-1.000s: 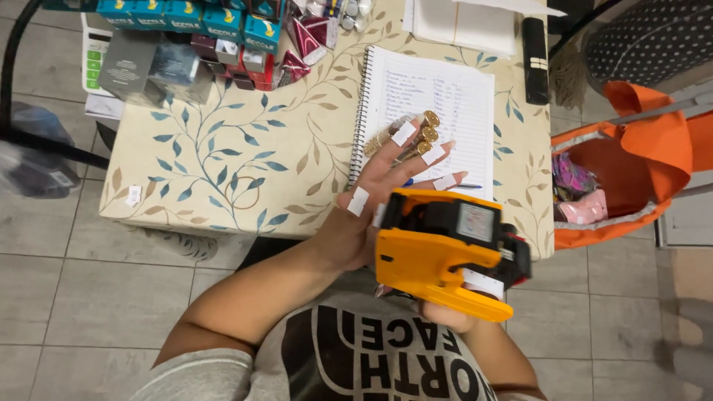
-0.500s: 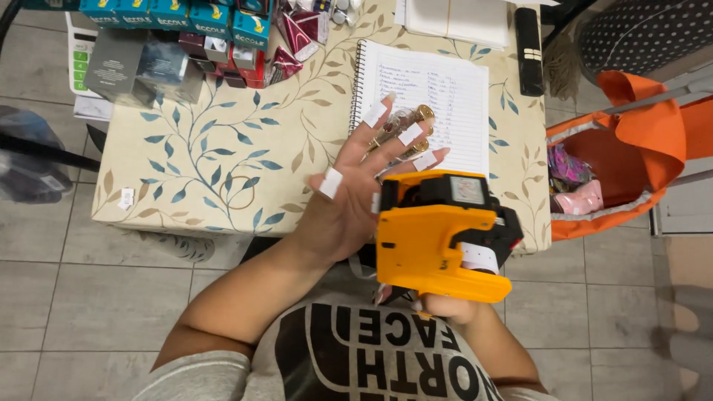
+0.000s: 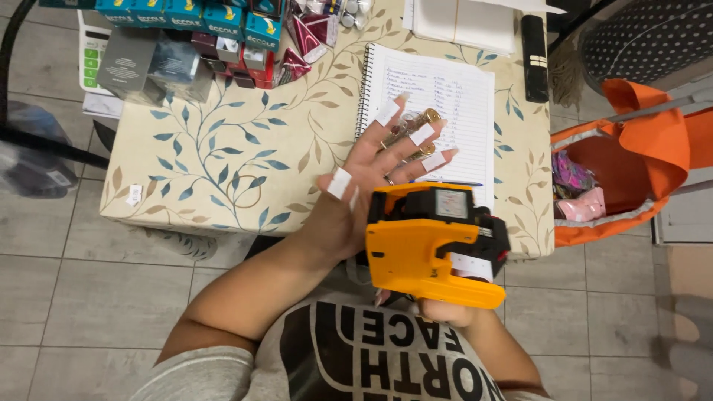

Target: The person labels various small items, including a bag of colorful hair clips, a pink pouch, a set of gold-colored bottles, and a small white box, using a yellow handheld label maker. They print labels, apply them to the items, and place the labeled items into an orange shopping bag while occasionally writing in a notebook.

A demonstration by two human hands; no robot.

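Note:
My right hand (image 3: 438, 310) grips the handle of an orange and black label gun (image 3: 431, 241), held in front of my chest near the table's front edge. My left hand (image 3: 371, 182) is spread flat just left of the gun's nose, with small white labels (image 3: 339, 182) stuck on several fingertips and the thumb. Under its fingers lie small gold tubes (image 3: 416, 122) on an open spiral notebook (image 3: 460, 96). The notebook rests on a table with a leaf-patterned cloth (image 3: 223, 156).
Teal boxes (image 3: 208, 15), dark red packets (image 3: 301, 37) and grey boxes (image 3: 137, 63) crowd the table's far left. A black bar-shaped device (image 3: 533, 58) lies beside the notebook. An orange bag (image 3: 639, 148) stands at the right. One stray label (image 3: 134, 194) sticks on the cloth's left edge.
My left hand has spread wider and slid slightly left and forward. The label gun stays in my right hand, shifted a little lower toward my chest.

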